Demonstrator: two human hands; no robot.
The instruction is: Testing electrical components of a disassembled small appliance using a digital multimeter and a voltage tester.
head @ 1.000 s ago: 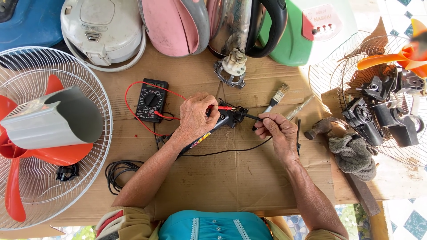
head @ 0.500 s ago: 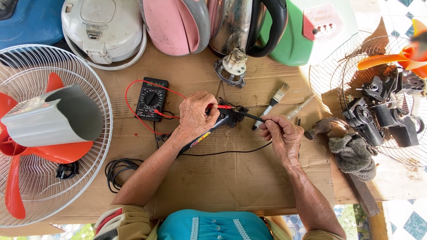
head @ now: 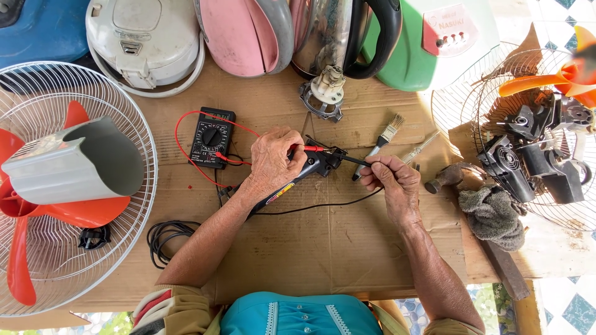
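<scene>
So the left hand (head: 273,160) has its fingers closed around a red-tipped multimeter probe (head: 308,148), pressing its tip onto a small black plastic electrical part (head: 323,162) that sits mid-tabletop on the brown cardboard sheet (head: 323,248). The right hand (head: 391,180) pinches the thin black probe (head: 355,160) between its fingers, with the point meeting that same black part from the other side. Just left of the left hand there's a black digital multimeter with a round dial (head: 212,136), lying flat, its red lead looping around it. A small paintbrush with a pale handle (head: 380,144) lies just above the right hand. Further off to the left is a white wire fan guard (head: 133,186) with a red fan blade (head: 25,248) on it, and a coil of black cable (head: 167,239) near the left forearm. A grey rag (head: 496,214) is off to the right.
</scene>
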